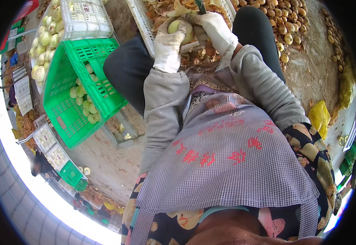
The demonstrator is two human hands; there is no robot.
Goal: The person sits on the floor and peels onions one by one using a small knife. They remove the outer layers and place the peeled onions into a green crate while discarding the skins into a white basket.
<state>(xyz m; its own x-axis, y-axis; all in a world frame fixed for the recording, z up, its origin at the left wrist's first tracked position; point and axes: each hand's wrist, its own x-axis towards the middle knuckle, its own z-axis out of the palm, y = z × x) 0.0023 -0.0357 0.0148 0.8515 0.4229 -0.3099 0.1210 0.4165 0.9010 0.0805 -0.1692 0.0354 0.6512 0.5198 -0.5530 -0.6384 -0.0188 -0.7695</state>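
Note:
My left hand (171, 41), in a soiled white glove, grips a pale, peeled-looking onion (187, 30) from its left side. On the onion's right is my gloved right hand (210, 27), closed around a tool with a dark green handle (200, 6); its blade is hidden. Loose skin shows at the onion's top. Beneath both hands a white plastic crate (143, 26) holds dry brown onion skins (217, 13).
At the left, a green plastic crate (64, 122) with pale onions (86, 105) stands tilted beside a white crate (87, 20). Unpeeled onions (283, 18) lie on the floor at upper right, and a yellow bag (319, 118) at right. A person (41, 165) is far off at lower left.

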